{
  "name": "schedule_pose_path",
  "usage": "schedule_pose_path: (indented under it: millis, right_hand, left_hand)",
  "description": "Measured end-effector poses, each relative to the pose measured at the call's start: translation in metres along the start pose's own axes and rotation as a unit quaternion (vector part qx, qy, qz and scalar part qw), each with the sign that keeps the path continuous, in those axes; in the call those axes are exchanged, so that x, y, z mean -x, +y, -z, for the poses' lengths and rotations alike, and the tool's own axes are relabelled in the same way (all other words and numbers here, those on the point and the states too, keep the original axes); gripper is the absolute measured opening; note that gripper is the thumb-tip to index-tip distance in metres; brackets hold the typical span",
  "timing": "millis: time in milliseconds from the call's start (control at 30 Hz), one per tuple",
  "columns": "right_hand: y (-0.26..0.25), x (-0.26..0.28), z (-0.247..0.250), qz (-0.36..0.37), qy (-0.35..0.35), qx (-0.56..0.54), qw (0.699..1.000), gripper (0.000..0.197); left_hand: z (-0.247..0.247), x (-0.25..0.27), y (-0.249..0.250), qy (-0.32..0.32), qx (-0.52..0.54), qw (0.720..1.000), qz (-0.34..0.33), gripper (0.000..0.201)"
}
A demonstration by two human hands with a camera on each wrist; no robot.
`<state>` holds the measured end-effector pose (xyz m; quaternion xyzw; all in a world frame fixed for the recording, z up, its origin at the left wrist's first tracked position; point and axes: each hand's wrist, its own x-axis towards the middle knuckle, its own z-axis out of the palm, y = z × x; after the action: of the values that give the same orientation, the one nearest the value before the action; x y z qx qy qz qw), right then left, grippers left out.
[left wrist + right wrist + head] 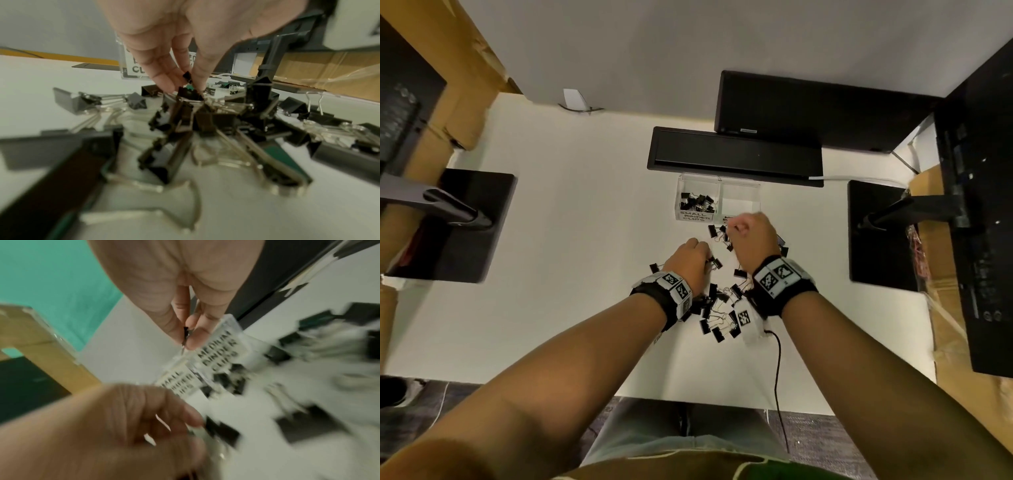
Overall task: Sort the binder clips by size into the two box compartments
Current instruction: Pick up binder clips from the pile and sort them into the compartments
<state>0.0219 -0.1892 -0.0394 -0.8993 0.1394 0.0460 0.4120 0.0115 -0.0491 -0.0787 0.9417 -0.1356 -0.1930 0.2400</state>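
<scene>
Black clips [717,313] lie scattered on the surface [571,212] between your wrists in the head view; your right hand [751,236] sits just before the clear box [719,200]. Its left compartment [697,202] holds small clips, its right compartment [739,202] looks empty.

Left wrist view: your left hand [174,48] fingers [164,81] pinch a small clip [188,77] above the pile; lift straight so tangled handles drop free.

Right wrist view, blurred: your right hand [185,296] pinches something thin and dark [185,335], likely a clip; check its size against the labels first.
</scene>
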Motion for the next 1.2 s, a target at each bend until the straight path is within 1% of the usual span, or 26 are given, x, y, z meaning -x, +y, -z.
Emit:
schedule_pose_path:
  millis: [100,167,267,367,467,533,633,700,767,867,933,967,1033,1100,1133,1200]
  right_hand:
    - [-0.027,-0.027,0.002,0.013,0.015,-0.036,0.999,0.018]
    - [-0.038,-0.042,-0.003,0.017,-0.004,-0.035,0.999,0.02]
    - [-0.042,-0.05,-0.011,0.017,-0.039,-0.045,0.998,0.031]
    - [-0.035,-0.048,-0.009,0.02,-0.023,-0.05,0.998,0.039]
    - [-0.022,-0.034,-0.002,0.022,-0.002,-0.05,0.998,0.03]
    - [-0.009,-0.02,0.001,0.029,-0.008,-0.025,0.999,0.026]
    - [0.015,0.0,0.0,0.022,-0.048,0.048,0.997,0.026]
    - [0.031,0.008,-0.004,0.026,-0.086,0.091,0.992,0.031]
    - [0.037,0.012,-0.01,0.036,-0.111,0.13,0.985,0.036]
    - [0.04,0.015,-0.012,0.037,-0.112,0.157,0.981,0.035]
    - [0.042,0.016,-0.013,0.038,-0.109,0.175,0.978,0.032]
    - [0.043,0.017,-0.014,0.034,-0.106,0.182,0.977,0.03]
    - [0.045,0.018,-0.014,0.031,-0.097,0.191,0.976,0.027]
    - [0.044,0.018,-0.014,0.041,-0.108,0.221,0.968,0.023]
    - [0.043,0.018,-0.014,0.049,-0.113,0.236,0.964,0.022]
    - [0.041,0.017,-0.015,0.045,-0.107,0.232,0.966,0.02]
  left_hand:
    - [0.007,0.001,-0.002,0.009,0.018,1.0,0.015,0.025]
    - [0.014,0.0,-0.004,0.027,0.05,0.998,0.023,0.023]
    - [0.029,-0.005,-0.005,0.07,0.092,0.993,0.038,0.013]
    - [0.046,-0.016,-0.004,0.106,0.11,0.988,0.033,0.009]
    - [0.063,-0.032,-0.001,0.129,0.122,0.984,0.019,0.01]
    - [0.071,-0.044,0.0,0.135,0.117,0.984,0.008,0.013]
    - [0.074,-0.059,0.0,0.111,0.079,0.991,0.012,0.021]
    - [0.072,-0.063,0.003,0.083,0.055,0.995,0.015,0.025]
    - [0.071,-0.062,0.001,0.073,0.039,0.997,0.01,0.027]
    - [0.066,-0.053,0.002,0.096,0.026,0.995,-0.012,0.026]
    - [0.06,-0.044,0.003,0.124,0.014,0.992,-0.016,0.02]
    - [0.056,-0.04,0.003,0.128,0.005,0.992,-0.011,0.016]
    - [0.044,-0.031,0.001,0.11,-0.009,0.994,0.003,0.012]
    - [0.032,-0.024,-0.002,0.082,-0.01,0.997,0.009,0.013]
    - [0.027,-0.022,-0.003,0.066,-0.012,0.998,0.009,0.016]
    - [0.02,-0.021,-0.003,0.031,-0.034,0.999,0.01,0.025]
